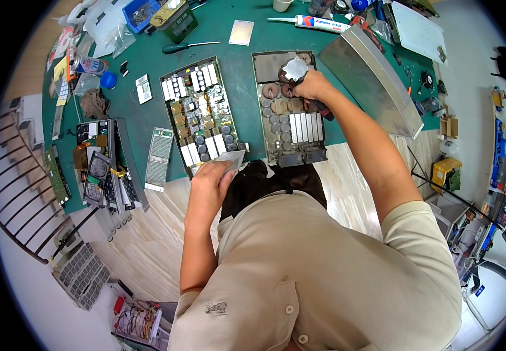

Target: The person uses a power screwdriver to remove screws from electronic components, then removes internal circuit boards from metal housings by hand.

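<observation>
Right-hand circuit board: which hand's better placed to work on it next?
Likely the right hand: it grips a dark tool above the right-hand circuit board. The left hand holds a pale thin piece by the left-hand board's near end.

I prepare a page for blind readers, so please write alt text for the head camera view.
A person's right-hand grip holds a dark hand tool over the right unit of two open electronic units on a green table, seen from above. The left-hand grip holds a thin, pale piece at the near edge of the left unit.
</observation>
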Motion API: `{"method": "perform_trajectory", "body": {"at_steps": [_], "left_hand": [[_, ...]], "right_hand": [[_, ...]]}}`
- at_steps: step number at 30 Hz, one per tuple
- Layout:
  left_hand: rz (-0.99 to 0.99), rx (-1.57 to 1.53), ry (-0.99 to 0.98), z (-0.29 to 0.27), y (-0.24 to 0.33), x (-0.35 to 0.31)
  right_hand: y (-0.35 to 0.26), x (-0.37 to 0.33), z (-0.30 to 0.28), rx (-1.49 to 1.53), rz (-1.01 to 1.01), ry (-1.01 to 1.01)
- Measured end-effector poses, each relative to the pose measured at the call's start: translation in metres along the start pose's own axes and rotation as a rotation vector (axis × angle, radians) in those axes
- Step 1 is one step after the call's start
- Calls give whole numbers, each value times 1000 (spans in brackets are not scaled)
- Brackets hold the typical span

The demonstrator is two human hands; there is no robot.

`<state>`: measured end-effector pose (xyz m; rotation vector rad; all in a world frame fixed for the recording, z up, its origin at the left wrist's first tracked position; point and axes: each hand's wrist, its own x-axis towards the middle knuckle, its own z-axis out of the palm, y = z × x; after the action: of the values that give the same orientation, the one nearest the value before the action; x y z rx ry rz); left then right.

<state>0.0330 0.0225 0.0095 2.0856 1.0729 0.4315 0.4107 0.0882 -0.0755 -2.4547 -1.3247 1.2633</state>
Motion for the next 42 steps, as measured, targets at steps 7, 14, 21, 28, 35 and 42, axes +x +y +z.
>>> {"method": "perform_trajectory", "body": {"at_steps": [7, 14, 21, 28, 35, 42], "left_hand": [[16, 15, 15, -7, 2, -4], [1, -16, 44, -13, 4, -11], [-30, -23, 33, -16, 3, -16], [-20, -20, 34, -17, 3, -15], [-4, -15, 47, -16, 2, -17], [8, -21, 20, -13, 0, -12]], "right_hand": [[15, 7, 7, 30, 32, 21], [8, -3, 4, 26, 51, 9], [24, -7, 18, 165, 0, 101], [32, -1, 21, 194, 104, 88], [36, -6, 24, 259, 78, 95], [40, -32, 15, 392, 23, 112]]}}
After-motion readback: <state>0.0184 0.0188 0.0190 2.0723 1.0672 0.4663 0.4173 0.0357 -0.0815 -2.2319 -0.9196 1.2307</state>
